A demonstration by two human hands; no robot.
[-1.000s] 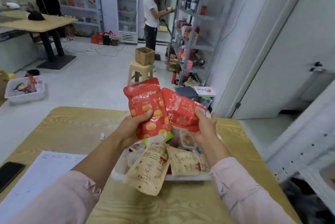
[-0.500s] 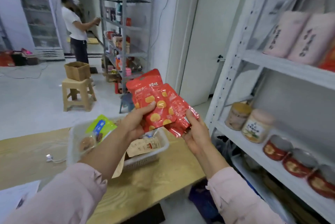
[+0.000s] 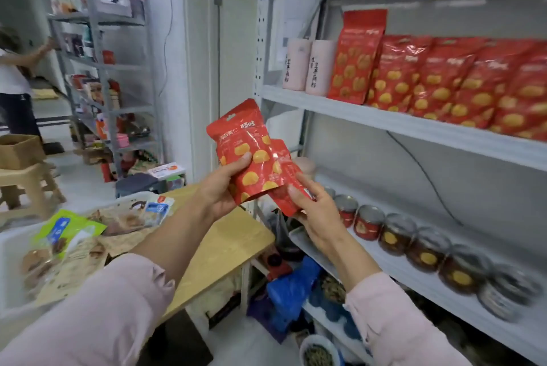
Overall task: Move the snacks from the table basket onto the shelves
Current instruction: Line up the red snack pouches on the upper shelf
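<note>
The left hand [image 3: 219, 188] pinches one red packet [image 3: 245, 155], thumb on its front; the right hand [image 3: 318, 214] fingers curl around another packet [image 3: 285, 185] just behind it.

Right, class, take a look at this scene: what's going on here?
A person stands at a shelving unit holding two red snack pouches. The left hand grips the front pouch, and the right hand grips the rear pouch. Neither is shelved yet. The upper shelf carries matching red pouches; the basket on the table holds more snacks.

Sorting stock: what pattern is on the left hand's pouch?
Glossy red pouch: yellow oval shapes, white lettering; head view.
</note>
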